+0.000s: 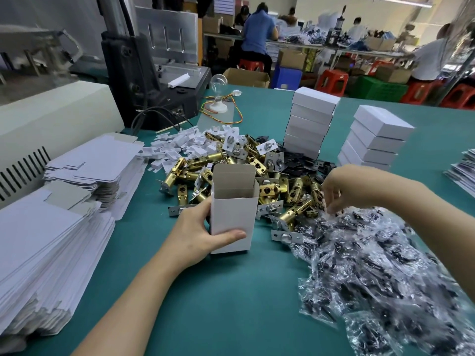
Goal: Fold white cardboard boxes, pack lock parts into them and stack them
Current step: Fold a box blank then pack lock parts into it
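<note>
Gripping the open box [232, 214] (upright), left hand [198, 233]; right hand [339, 188] pinches bagged parts [385, 265].

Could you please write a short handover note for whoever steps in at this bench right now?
Left hand grips the open-topped white cardboard box, upright on the green table.
Right hand reaches with pinched fingers into the heap of clear plastic packets; whether it holds one, I cannot tell.
The pile of brass latch bolts lies just behind the box.
Done: two stacks of closed white boxes stand at the back.
Left: fill and close this box, stack it, then fold more from the flat white carton blanks on the left.
</note>
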